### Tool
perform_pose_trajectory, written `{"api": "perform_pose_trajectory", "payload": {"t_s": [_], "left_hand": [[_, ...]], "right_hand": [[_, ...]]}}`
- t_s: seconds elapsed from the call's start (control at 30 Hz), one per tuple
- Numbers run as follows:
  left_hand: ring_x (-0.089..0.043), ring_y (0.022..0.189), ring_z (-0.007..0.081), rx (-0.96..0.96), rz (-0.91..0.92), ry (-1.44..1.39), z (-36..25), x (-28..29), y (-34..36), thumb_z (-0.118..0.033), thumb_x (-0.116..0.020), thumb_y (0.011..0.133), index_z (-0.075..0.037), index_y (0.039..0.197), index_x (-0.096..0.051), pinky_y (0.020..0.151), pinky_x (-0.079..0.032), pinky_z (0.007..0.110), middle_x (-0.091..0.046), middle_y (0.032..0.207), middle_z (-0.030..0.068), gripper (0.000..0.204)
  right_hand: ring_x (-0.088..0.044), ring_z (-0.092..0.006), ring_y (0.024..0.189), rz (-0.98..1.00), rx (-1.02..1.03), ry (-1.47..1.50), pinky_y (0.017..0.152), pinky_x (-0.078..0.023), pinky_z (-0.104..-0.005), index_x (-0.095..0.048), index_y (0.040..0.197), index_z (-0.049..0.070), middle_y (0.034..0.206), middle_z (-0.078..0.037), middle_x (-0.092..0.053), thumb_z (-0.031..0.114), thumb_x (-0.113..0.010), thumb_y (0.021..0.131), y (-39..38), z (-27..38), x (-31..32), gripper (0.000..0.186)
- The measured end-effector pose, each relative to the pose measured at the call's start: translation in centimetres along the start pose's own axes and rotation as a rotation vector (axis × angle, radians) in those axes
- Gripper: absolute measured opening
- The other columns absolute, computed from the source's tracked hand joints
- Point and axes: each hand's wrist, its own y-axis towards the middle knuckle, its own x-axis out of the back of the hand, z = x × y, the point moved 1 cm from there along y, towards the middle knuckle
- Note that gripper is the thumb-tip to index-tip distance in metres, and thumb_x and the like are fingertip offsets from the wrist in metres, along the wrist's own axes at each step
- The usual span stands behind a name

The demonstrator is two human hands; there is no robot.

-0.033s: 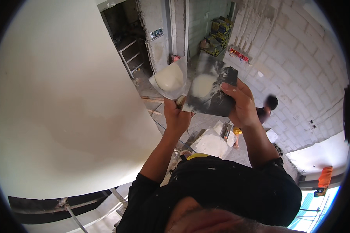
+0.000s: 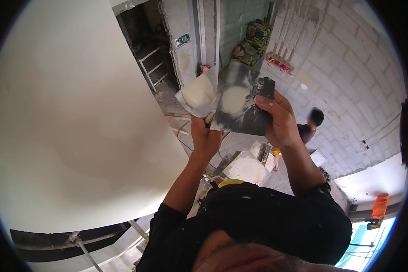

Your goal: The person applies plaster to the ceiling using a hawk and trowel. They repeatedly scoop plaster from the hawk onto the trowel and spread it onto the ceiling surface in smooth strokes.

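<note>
Nearest, the person's dark shirt (image 2: 276,222), flecked with pale specks, fills the lower frame, and both bare forearms rise from it. The left hand (image 2: 205,138) is closed in a fist around the handle of a trowel (image 2: 197,96), whose flat metal blade tilts upward. A smooth, rounded mound of creamy plaster (image 2: 197,90) sits on the blade. The right hand (image 2: 279,119) is clamped on the edge of a hawk (image 2: 245,102), fingers curled over its upper right corner and thumb beneath. The hawk is a flat, rectangular, dark grey metal board, smeared and streaked, bearing a second soft pat (image 2: 234,99) of the same cream material at its centre. Trowel and hawk meet edge to edge between the two hands, held up at about head height.

To the left, a broad wall (image 2: 77,122), freshly skimmed, smooth and off-white, bows across the frame. A metal scaffold bar (image 2: 84,251) shows below it.

Below the hands lies a white heap (image 2: 247,168) of powdery material on a grey concrete floor. Another person (image 2: 309,129) in a dark top stands beside it, blurred.

Farther off, the right wall (image 2: 349,77) is rough pale blockwork with visible mortar joints. Yellow sacks (image 2: 255,38) are stacked at the far end, and a white step frame (image 2: 152,68) stands in a bare doorway.
</note>
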Motion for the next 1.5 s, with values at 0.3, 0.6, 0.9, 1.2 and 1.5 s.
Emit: {"api": "perform_pose_trajectory", "payload": {"t_s": [0.3, 0.6, 0.9, 1.2, 1.5], "left_hand": [[-0.057, 0.127, 0.0392, -0.377, 0.078, 0.755, -0.8, 2.7, 2.6, 0.011, -0.068, 0.070, -0.007, 0.155, -0.031, 0.098, -0.052, 0.040, -0.050, 0.148, 0.0199, 0.094], [-0.066, 0.075, 0.0270, 0.146, 0.028, 0.368, -1.7, 4.2, 8.3, 0.002, -0.052, 0.090, -0.009, 0.153, -0.025, 0.058, -0.055, 0.035, -0.060, 0.114, 0.0205, 0.070], [-0.050, 0.049, 0.0161, 0.560, -0.070, -0.107, -1.9, 4.5, 11.0, 0.001, -0.047, 0.089, -0.014, 0.149, -0.025, 0.044, -0.045, 0.033, -0.053, 0.074, 0.0100, 0.066], [-0.050, 0.050, 0.0153, 0.611, -0.176, -0.121, -1.4, 5.3, 10.2, 0.002, -0.046, 0.089, -0.016, 0.153, -0.023, 0.043, -0.043, 0.030, -0.055, 0.078, 0.0097, 0.070], [-0.050, 0.050, 0.0149, 0.559, -0.182, -0.126, -1.0, 5.4, 10.2, 0.002, -0.047, 0.089, -0.016, 0.152, -0.026, 0.044, -0.043, 0.029, -0.056, 0.079, 0.0097, 0.069]], "right_hand": [[-0.070, -0.0222, 0.100, 0.159, -0.066, 0.036, 0.089, -0.058, -0.0355, -0.055, 0.124, -0.008, 0.113, -0.017, -0.068, 0.004, -0.058, 0.096, 6.0, -0.3, 0.3, 0.031], [-0.070, -0.0215, 0.101, 0.280, 0.288, 0.311, 0.092, -0.057, -0.0373, -0.057, 0.123, -0.001, 0.114, -0.011, -0.068, 0.010, -0.060, 0.096, 17.3, 4.7, -2.6, 0.029], [-0.067, -0.0263, 0.105, 0.431, 0.605, 0.496, 0.096, -0.057, -0.0468, -0.055, 0.114, -0.002, 0.113, -0.014, -0.066, 0.010, -0.057, 0.098, 39.8, 12.9, -14.1, 0.020], [-0.070, -0.0354, 0.094, 0.293, 0.538, 0.682, 0.080, -0.065, -0.0444, -0.045, 0.118, -0.006, 0.116, -0.025, -0.061, 0.004, -0.049, 0.095, 49.2, 16.1, -25.2, 0.026], [-0.067, -0.0215, 0.076, 0.194, 0.418, 0.755, 0.052, -0.053, -0.0316, -0.057, 0.114, 0.002, 0.098, -0.010, -0.066, 0.010, -0.054, 0.097, 53.0, 17.8, -28.3, 0.020]]}}
